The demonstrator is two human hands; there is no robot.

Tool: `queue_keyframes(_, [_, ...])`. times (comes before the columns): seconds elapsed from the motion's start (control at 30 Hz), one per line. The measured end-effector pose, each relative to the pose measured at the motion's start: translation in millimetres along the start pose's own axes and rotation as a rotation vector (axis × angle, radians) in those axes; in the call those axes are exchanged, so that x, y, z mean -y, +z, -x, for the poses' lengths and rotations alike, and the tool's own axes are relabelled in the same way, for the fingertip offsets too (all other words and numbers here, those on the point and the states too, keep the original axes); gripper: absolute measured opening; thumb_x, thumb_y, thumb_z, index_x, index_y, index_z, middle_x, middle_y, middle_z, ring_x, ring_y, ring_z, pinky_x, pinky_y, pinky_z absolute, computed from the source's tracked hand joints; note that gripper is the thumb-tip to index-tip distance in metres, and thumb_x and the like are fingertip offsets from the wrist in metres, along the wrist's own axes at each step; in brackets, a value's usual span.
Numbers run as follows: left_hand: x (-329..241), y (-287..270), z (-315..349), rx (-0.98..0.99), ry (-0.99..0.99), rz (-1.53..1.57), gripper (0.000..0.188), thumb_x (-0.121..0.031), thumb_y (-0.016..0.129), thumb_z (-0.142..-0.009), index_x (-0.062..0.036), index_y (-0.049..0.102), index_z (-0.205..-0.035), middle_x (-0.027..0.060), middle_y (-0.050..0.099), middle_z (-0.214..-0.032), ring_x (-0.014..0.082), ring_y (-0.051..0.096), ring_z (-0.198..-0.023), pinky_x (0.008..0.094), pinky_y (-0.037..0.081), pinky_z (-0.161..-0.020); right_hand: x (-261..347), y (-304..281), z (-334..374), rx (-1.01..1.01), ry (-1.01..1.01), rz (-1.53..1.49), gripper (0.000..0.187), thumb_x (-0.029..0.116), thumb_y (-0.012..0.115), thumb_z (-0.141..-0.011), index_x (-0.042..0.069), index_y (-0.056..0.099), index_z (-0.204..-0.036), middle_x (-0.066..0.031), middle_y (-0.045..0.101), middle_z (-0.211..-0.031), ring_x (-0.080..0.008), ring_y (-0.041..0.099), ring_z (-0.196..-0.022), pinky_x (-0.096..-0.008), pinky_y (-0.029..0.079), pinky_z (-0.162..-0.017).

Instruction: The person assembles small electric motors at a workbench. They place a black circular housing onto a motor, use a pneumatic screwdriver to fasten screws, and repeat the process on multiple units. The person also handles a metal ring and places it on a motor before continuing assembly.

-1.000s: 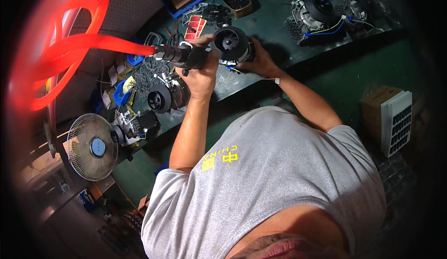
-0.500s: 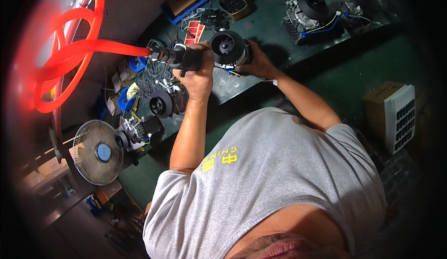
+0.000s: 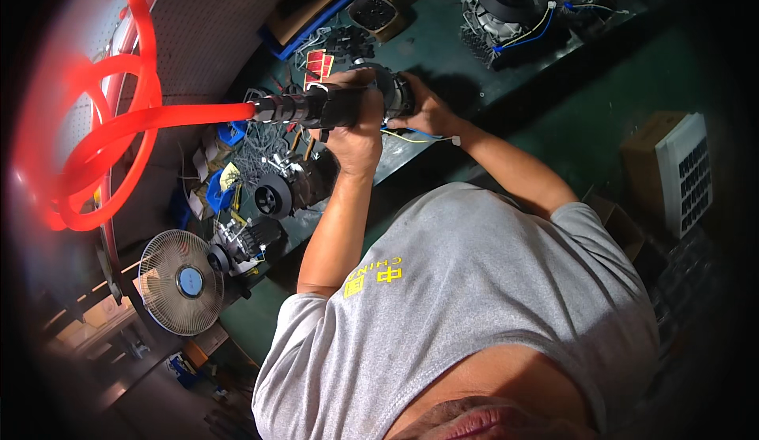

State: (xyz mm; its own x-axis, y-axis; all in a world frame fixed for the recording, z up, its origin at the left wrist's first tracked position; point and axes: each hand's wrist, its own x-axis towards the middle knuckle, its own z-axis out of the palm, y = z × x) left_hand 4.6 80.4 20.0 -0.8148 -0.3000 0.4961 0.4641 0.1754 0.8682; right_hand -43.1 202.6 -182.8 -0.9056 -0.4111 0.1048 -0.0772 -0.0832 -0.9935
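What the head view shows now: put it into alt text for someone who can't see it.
A person's left grip holds a black tool on a red hose, beside a black-and-silver unit in the right grip. Similar units stand on the dark green workbench; a round fan is at lower left.

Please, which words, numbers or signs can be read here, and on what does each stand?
Grey shirt: yellow lettering on the chest; I leave its wording out.
Fan: mark on its blue centre, too small to read.
Red labels: too small to read.
White panel: dark marks, none readable.
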Motion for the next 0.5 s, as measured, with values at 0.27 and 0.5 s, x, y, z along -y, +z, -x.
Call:
queue_keyframes(0.27, [18.2, 5.5, 4.1, -0.02, -0.031, 0.022, 0.031, 0.005, 0.065, -0.085, 0.0001, 0.063, -0.116, 0.0158, 0.074, -0.107, 0.0245, 0.071, -0.101, 0.0419, 0.054, -0.098, 22.1, -4.9, 0.4, 0.004, -0.078, 0.214, 0.111, 0.021, 0.1, -0.065, 0.001, 0.036, -0.154, -0.0178, 0.055, -0.142, -0.0295, 0.055, -0.132, -0.0407, 0.046, -0.111])
queue_keyframes(0.5, [14.9, 3.8, 1.9, -0.026, 0.01, 0.003, 0.029, 0.003, 0.065, -0.086, -0.0005, 0.062, -0.114, 0.0162, 0.074, -0.107, 0.0254, 0.071, -0.101, 0.0424, 0.053, -0.099, 20.3, -5.9, -0.2, 0.006, -0.039, 0.217, 0.112, 0.022, 0.1, -0.065, 0.001, 0.035, -0.154, -0.019, 0.055, -0.144, -0.0309, 0.055, -0.134, -0.0411, 0.046, -0.112])
